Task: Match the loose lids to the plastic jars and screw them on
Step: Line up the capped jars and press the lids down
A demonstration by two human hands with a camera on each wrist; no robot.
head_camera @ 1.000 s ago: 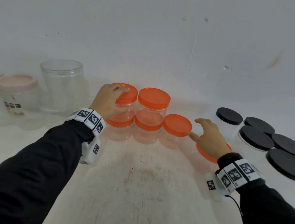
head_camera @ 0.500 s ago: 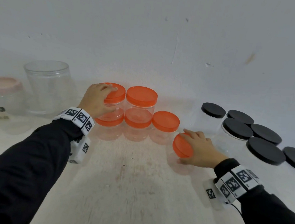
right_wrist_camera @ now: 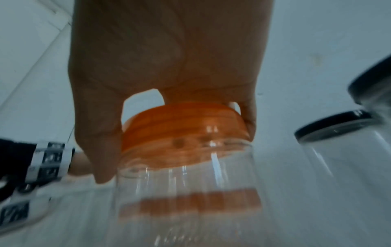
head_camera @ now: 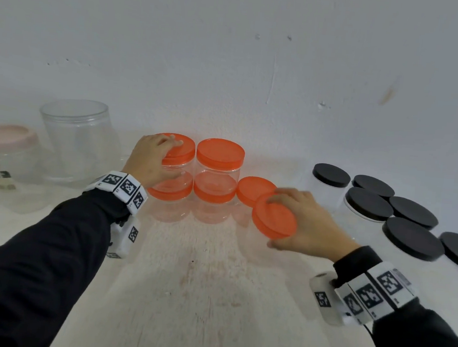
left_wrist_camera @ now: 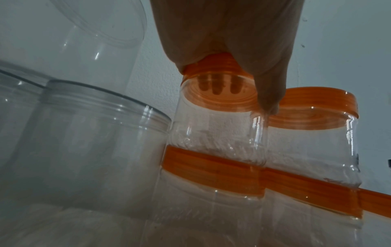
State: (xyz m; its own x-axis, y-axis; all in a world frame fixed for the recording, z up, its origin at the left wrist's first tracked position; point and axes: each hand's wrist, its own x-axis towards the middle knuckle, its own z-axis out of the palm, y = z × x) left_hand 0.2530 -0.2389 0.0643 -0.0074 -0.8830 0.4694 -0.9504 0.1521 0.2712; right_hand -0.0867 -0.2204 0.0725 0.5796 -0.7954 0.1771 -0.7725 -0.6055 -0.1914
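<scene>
So from the head view, the left hand (head_camera: 151, 158) is draped over the orange lid (head_camera: 178, 149) of the top-left jar (head_camera: 177, 168) in a two-by-two stack of clear jars near the back edge of the table (head_camera: 197, 295). Fingers are curled over the lid, thumb down against the jar's side. The left wrist view gives you what the head cam can't: looking up through the clear wall you can see three fingertips as dark shadows through the lid, and the thumb (left_wrist_camera: 268, 93) pressed between this jar and its neighbour (left_wrist_camera: 313, 138).

The right hand (head_camera: 309, 224) grips a tilted orange-lidded jar (head_camera: 273, 218) toward the right side of the table, just in front of a single capped jar (head_camera: 254, 190). From the head cam the clear body is almost invisible, basically just a lid in a hand. The right wrist view, blurry as it is, shows the jar body (right_wrist_camera: 186, 192) hanging under the lid, fingers and thumb wrapped round the rim.

Black-lidded jars (head_camera: 369, 205) cluster at the right edge, big lidless clear jars (head_camera: 78, 140) at the left.
</scene>
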